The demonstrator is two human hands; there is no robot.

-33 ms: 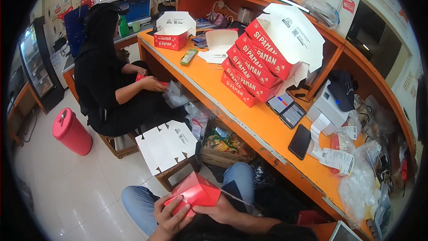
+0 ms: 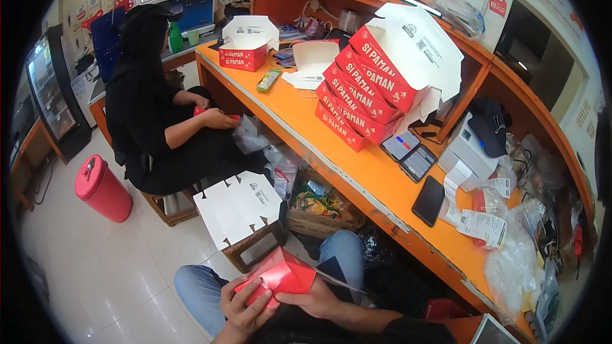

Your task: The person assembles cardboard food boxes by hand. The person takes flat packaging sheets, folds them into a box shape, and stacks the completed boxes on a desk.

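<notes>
1. Gripping the red carton point(image 2: 280, 272), the left hand point(image 2: 241, 312) has its fingers spread across the carton's left side.
2. From the other side, the right hand point(image 2: 319, 299) is closed on it too; some of its fingers are hidden from me.
3. The carton sits tilted over the person's lap, between two denim knees point(image 2: 203, 296).
4. Just beyond the lap, a flat white sheet point(image 2: 239, 210) with notched edges lies on a stool point(image 2: 252, 250).
5. Over to the left, a co-worker point(image 2: 137, 95) in black sits holding something red, near a red bin point(image 2: 105, 190).
6. On the orange counter point(image 2: 290, 121) leans a stack of red boxes point(image 2: 363, 92), the top one's white lid raised.
7. Right of that stack, I see a black phone point(image 2: 428, 201), a white machine point(image 2: 470, 153) and clear plastic bags point(image 2: 515, 274).
</notes>
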